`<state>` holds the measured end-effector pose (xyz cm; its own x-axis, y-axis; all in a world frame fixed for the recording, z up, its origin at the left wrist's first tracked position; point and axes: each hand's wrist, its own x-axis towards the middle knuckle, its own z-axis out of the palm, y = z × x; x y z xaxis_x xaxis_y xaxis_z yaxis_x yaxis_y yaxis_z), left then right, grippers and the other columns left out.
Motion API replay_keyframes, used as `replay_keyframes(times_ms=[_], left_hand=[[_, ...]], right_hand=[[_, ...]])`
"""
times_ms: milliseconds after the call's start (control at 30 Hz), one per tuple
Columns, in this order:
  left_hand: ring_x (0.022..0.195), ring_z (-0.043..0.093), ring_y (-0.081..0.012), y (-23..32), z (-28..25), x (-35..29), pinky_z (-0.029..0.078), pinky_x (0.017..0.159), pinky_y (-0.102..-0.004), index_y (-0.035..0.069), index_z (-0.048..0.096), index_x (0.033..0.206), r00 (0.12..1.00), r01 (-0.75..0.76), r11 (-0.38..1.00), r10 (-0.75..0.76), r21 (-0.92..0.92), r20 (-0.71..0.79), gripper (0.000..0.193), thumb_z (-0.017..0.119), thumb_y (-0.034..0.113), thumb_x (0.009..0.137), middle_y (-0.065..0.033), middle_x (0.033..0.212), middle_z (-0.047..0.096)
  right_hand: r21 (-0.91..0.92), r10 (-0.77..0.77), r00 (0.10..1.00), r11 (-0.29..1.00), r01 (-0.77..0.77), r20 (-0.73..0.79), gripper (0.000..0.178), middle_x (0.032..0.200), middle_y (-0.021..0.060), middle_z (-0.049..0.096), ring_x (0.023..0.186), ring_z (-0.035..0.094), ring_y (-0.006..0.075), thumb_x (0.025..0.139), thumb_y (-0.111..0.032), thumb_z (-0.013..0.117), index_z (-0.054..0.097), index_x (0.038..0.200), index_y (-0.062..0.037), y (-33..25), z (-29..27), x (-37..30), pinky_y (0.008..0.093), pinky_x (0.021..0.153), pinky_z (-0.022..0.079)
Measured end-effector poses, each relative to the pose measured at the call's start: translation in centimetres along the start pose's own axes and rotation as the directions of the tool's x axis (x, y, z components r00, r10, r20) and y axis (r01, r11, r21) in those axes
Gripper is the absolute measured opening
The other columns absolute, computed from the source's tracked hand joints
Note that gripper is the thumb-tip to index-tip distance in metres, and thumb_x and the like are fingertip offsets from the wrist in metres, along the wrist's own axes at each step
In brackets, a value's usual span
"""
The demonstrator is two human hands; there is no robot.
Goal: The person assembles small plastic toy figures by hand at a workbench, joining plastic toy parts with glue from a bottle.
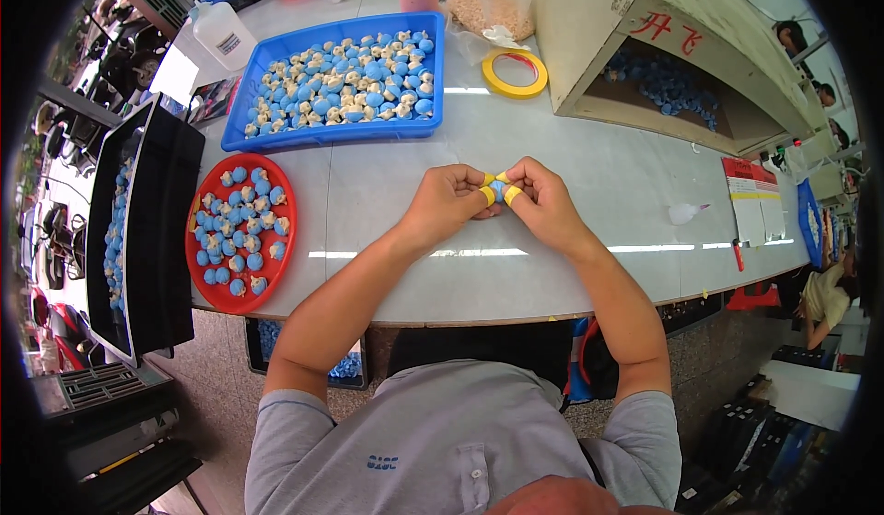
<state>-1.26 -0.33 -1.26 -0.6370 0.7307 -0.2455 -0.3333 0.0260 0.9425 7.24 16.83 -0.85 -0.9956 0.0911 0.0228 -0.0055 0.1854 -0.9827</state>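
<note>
Between the fingertips of both hands is a small blue piece [498, 191], mostly covered by the fingers; any cream part on it cannot be made out. My left hand [444, 204] pinches it from the left, thumb and forefinger wrapped in yellow tape. From the right, my right hand [551, 209] grips the same piece, also with yellow tape on its fingertips. Both hands are above the grey table [414, 285]. To their left, a round red tray [290, 262] holds many small blue-and-cream figures. Farther back, a blue rectangular tray [331, 138] is full of similar figures.
A roll of yellow tape [488, 78], a bag of beige pieces [493, 9] and a white bottle [221, 36] stand at the back. An open-fronted box [589, 46] with blue pieces is at right. A small dropper bottle [683, 212] lies near a red-and-white paper [757, 207]. Left is a black crate [152, 248].
</note>
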Motion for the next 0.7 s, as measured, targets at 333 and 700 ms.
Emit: replay_keyframes(times_ms=[333,700], left_hand=[[0.088,0.070,-0.0193,0.57,0.03,-0.04,0.057,0.077,-0.0243,-0.012,0.057,0.109,0.997,0.073,0.997,-0.073,0.005,-0.004,0.024,0.058,0.004,0.092,-0.0154,0.102,0.065],[0.084,0.070,-0.0181,0.63,0.12,-0.22,0.057,0.073,-0.0233,-0.014,0.056,0.107,0.999,0.044,0.999,-0.044,-0.024,-0.009,0.025,0.061,0.001,0.088,-0.0168,0.095,0.066]], right_hand=[[0.079,0.093,0.995,0.992,-0.095,0.028,0.007,0.090,0.0038,0.061,0.078,0.056,0.0047,0.090,0.001,0.055,0.053,0.097,0.0015,-0.67,-0.26,-0.14,0.0201,0.071,0.046],[0.068,0.101,0.994,0.992,-0.103,0.031,0.007,0.090,0.0043,0.062,0.078,0.057,0.0046,0.090,0.002,0.055,0.053,0.096,0.0013,-0.69,-0.21,-0.10,0.0199,0.071,0.047]])
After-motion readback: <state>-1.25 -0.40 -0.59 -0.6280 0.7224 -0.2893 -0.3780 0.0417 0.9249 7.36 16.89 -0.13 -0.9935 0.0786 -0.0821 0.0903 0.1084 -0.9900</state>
